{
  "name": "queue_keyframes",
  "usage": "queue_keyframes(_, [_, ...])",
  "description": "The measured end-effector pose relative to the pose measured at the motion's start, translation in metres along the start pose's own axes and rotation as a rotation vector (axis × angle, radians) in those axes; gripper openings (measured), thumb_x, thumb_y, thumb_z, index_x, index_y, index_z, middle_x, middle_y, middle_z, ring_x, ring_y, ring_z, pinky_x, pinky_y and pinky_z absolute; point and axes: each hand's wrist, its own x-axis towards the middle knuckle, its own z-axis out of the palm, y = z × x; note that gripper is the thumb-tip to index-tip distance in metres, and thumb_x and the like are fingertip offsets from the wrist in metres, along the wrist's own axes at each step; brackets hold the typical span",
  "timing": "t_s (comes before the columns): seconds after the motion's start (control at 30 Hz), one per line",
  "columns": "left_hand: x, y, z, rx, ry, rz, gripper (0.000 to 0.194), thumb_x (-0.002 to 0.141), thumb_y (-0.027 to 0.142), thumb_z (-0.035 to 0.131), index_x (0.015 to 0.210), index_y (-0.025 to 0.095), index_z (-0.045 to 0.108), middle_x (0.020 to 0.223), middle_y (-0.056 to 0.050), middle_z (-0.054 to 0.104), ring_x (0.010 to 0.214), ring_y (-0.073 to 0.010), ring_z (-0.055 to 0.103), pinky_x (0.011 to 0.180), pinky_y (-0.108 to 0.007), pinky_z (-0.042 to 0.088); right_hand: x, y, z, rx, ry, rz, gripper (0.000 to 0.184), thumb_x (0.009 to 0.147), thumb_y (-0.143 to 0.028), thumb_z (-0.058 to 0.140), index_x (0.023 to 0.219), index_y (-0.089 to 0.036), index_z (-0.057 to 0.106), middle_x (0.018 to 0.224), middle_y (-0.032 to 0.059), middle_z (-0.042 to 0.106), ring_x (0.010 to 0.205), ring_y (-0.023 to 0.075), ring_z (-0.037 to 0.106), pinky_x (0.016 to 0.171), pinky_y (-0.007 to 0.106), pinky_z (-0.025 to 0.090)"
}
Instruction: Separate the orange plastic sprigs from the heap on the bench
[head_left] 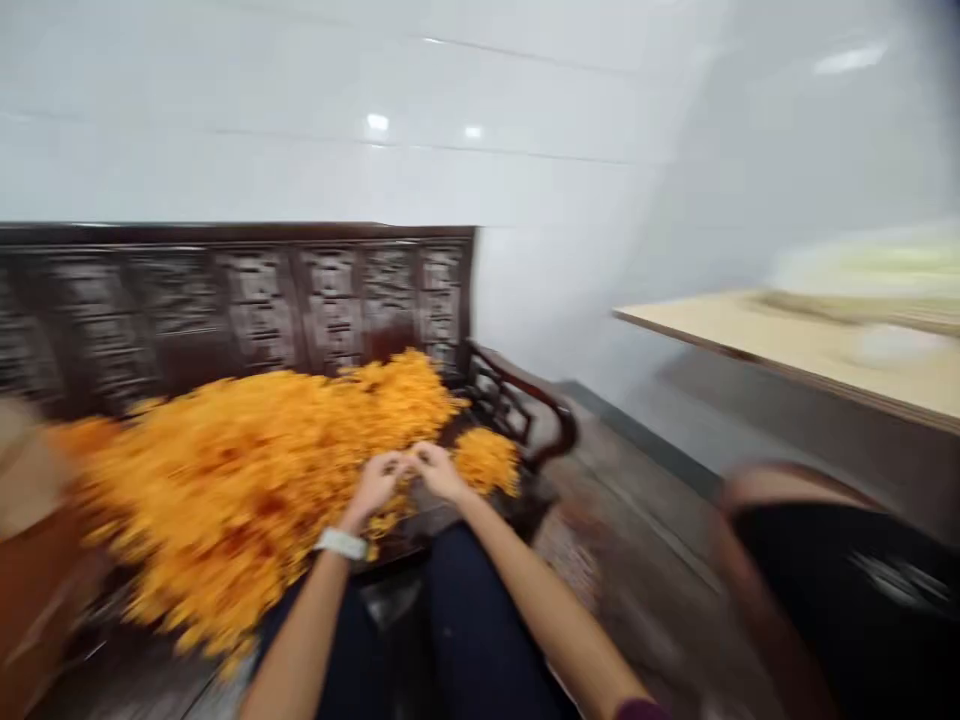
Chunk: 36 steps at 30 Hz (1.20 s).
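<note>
A big heap of orange flowers (240, 470) lies on a dark carved wooden bench (225, 300). My left hand (377, 482), with a white watch on the wrist, and my right hand (439, 470) meet fingertip to fingertip at the heap's right edge. Both hands are pinched closed. What they pinch is too small and blurred to name. A smaller orange clump (487, 460) lies just right of my right hand. My dark trouser legs (457, 630) show below.
The bench's curved armrest (525, 395) stands to the right of my hands. A light wooden tabletop (810, 350) juts in at the right. A dark blurred seat or stool (840, 580) sits at lower right. White tiled wall behind. A brown box (30, 540) stands at far left.
</note>
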Motion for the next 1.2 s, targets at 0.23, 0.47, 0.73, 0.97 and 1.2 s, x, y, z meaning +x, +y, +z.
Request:
queue_keyframes(0.23, [0.062, -0.06, 0.008, -0.177, -0.427, 0.041, 0.056, 0.086, 0.071, 0.073, 0.074, 0.017, 0.067, 0.066, -0.003, 0.064, 0.065, -0.0181, 0.059, 0.066, -0.03, 0.047, -0.018, 0.056, -0.054, 0.347, -0.131, 0.187, 0.06, 0.077, -0.073, 0.083, 0.081, -0.019, 0.058, 0.07, -0.0015, 0.056, 0.062, 0.0129, 0.052, 0.063, 0.031, 0.051])
queue_keyframes(0.47, [0.08, -0.067, 0.023, -0.015, -0.238, 0.019, 0.038, 0.099, 0.052, 0.059, 0.083, 0.018, 0.063, 0.079, -0.004, 0.068, 0.077, -0.0209, 0.063, 0.077, -0.032, 0.046, -0.029, 0.094, -0.099, 0.353, 0.216, 0.17, 0.041, 0.09, -0.063, 0.073, 0.101, -0.025, 0.06, 0.08, -0.0028, 0.049, 0.068, 0.0127, 0.044, 0.069, 0.027, 0.045])
queue_keyframes(0.73, [0.071, -0.094, -0.016, 0.394, 0.151, -0.095, 0.02, 0.101, 0.035, 0.05, 0.085, 0.023, 0.055, 0.074, -0.002, 0.061, 0.069, -0.0209, 0.055, 0.066, -0.032, 0.034, -0.028, 0.148, -0.109, -0.121, -0.05, 0.232, 0.025, 0.082, -0.043, 0.09, 0.087, -0.02, 0.082, 0.101, 0.0053, 0.066, 0.099, 0.0201, 0.061, 0.095, 0.035, 0.05])
queue_keyframes(0.97, [0.071, -0.087, -0.012, 0.455, 0.198, -0.078, 0.018, 0.102, 0.033, 0.049, 0.092, 0.023, 0.06, 0.074, -0.003, 0.061, 0.068, -0.0222, 0.054, 0.064, -0.034, 0.032, -0.023, 0.158, -0.077, -0.336, -0.538, 0.246, 0.007, 0.084, -0.014, 0.087, 0.085, -0.021, 0.086, 0.093, 0.0041, 0.073, 0.089, 0.0182, 0.07, 0.09, 0.03, 0.053])
queue_keyframes(1.2, [0.069, -0.085, -0.009, 0.552, 0.07, -0.075, 0.022, 0.103, 0.036, 0.046, 0.097, 0.023, 0.062, 0.073, -0.005, 0.059, 0.069, -0.0249, 0.056, 0.064, -0.035, 0.029, -0.042, 0.132, -0.14, -0.718, -0.099, 0.205, 0.011, 0.096, -0.027, 0.073, 0.101, -0.019, 0.079, 0.101, 0.0084, 0.076, 0.09, 0.0208, 0.069, 0.085, 0.034, 0.055])
